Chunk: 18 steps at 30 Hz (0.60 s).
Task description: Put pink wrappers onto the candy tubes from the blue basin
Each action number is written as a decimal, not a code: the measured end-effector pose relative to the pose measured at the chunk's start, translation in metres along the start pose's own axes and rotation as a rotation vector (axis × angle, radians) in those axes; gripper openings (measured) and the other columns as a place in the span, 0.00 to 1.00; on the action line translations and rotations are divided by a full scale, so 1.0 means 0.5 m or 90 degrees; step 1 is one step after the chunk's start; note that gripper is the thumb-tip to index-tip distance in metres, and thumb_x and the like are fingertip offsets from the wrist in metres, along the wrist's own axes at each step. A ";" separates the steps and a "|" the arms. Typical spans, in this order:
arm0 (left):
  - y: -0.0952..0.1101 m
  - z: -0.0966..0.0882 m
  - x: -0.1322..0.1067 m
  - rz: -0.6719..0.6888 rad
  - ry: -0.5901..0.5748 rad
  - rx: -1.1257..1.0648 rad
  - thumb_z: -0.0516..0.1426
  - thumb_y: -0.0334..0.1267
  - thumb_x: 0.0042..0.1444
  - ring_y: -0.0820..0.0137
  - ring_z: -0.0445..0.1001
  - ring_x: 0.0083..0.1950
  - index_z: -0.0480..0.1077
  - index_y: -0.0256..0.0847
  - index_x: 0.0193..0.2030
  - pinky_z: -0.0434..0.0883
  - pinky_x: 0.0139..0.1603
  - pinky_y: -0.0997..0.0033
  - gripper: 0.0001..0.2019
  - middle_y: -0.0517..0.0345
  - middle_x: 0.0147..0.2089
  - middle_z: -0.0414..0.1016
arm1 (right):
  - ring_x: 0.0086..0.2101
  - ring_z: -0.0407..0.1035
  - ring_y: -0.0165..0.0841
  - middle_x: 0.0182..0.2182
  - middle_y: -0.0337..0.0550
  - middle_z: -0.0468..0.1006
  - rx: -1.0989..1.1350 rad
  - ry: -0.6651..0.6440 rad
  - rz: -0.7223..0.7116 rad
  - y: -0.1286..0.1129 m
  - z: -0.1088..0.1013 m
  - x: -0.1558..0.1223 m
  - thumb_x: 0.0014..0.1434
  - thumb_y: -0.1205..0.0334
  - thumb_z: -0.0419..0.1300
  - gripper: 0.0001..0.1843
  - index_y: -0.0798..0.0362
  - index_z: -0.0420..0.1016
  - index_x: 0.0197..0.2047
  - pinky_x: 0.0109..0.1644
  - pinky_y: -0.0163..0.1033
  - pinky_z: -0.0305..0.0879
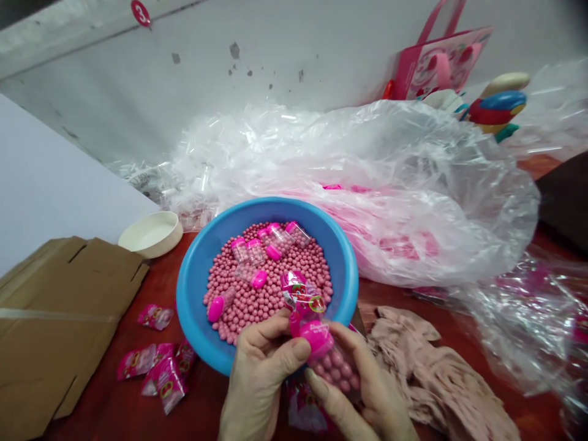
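Looking down from the head camera, both hands meet just in front of a blue plastic bowl. The left hand is narrow, with its thumb and fingers close around a shiny pink wrapper. The right hand curls around a clear tube full of pink candy balls, so this hand is the nearer one to the tube. The tube lies on a slant, with its bright pink cap up and to the left, close to the left thumb. Its other end points down and to the right, and the right fingers hide part of it. The wrapper sits just above the cap. In the bowl, more clear tubes lie on a heap of pink balls. Small pink packets lie on the red table to the left, and a pink cloth lies to the right.
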State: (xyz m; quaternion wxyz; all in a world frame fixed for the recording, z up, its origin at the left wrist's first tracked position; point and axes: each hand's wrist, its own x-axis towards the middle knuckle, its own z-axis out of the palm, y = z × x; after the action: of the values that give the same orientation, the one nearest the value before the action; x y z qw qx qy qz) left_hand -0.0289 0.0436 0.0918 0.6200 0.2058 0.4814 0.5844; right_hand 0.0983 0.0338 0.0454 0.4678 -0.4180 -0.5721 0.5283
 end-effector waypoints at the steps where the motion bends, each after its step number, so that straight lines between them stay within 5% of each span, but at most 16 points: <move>1: 0.001 -0.001 -0.001 -0.003 -0.014 -0.010 0.69 0.32 0.38 0.70 0.77 0.32 0.81 0.42 0.29 0.72 0.36 0.77 0.07 0.58 0.28 0.82 | 0.29 0.78 0.32 0.34 0.43 0.82 -0.018 -0.001 -0.011 0.002 0.000 -0.002 0.61 0.55 0.56 0.23 0.50 0.62 0.59 0.37 0.31 0.75; 5: 0.006 -0.002 -0.002 -0.030 -0.076 -0.063 0.69 0.33 0.38 0.72 0.77 0.27 0.81 0.44 0.31 0.73 0.34 0.77 0.09 0.58 0.26 0.81 | 0.34 0.79 0.35 0.43 0.45 0.81 -0.120 0.005 -0.118 0.014 0.004 -0.003 0.62 0.55 0.53 0.24 0.47 0.60 0.61 0.38 0.32 0.76; 10: -0.002 0.012 0.000 0.003 0.016 -0.114 0.70 0.34 0.36 0.72 0.78 0.27 0.81 0.44 0.27 0.74 0.36 0.75 0.08 0.59 0.25 0.82 | 0.46 0.75 0.34 0.51 0.43 0.77 -0.221 0.052 -0.202 0.012 0.017 0.010 0.63 0.59 0.54 0.24 0.47 0.58 0.62 0.53 0.35 0.70; 18: -0.020 0.005 0.000 0.019 0.068 -0.181 0.69 0.32 0.38 0.69 0.79 0.31 0.80 0.44 0.33 0.75 0.39 0.71 0.12 0.56 0.30 0.83 | 0.47 0.74 0.35 0.53 0.47 0.74 -0.260 0.009 -0.180 -0.017 0.034 0.025 0.66 0.58 0.50 0.22 0.53 0.58 0.62 0.53 0.34 0.69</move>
State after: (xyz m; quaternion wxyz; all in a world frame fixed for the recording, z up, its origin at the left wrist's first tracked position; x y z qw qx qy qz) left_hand -0.0214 0.0420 0.0849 0.6076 0.0918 0.4230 0.6659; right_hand 0.0794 0.0414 0.0549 0.4468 -0.4235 -0.7164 0.3284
